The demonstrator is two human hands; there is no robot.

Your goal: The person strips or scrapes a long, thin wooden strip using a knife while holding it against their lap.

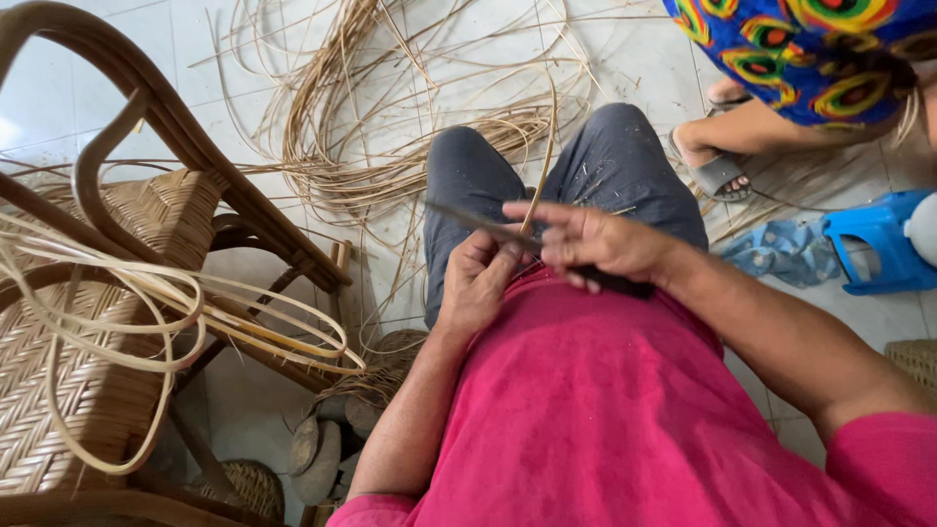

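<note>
Left hand [475, 283] is curled shut, pinching a thin rattan strip [540, 166] that rises up and away from the fingers over the knees. Right hand [595, 242] is closed around a dark knife [478, 222]; the blade sticks out past the left hand's knuckles, the handle end shows under the right wrist. Blade seems to touch the strip just above the left thumb, blurred, hard to be sure. Hands are just beside each other, over the lap, grey trousers and pink shirt below.

Beyond the hands: a loose pile of rattan strips [390, 107] spread on the tiled floor [59, 88], its near edge reaching the left knee. Left of the left hand: a woven rattan chair [107, 322] with loose strips looped across it, its frame edge near the left elbow. Right of the right hand: another person's sandalled foot [717, 171], a blue plastic stool [878, 249], well apart. Open floor lies between the knees and the foot.
</note>
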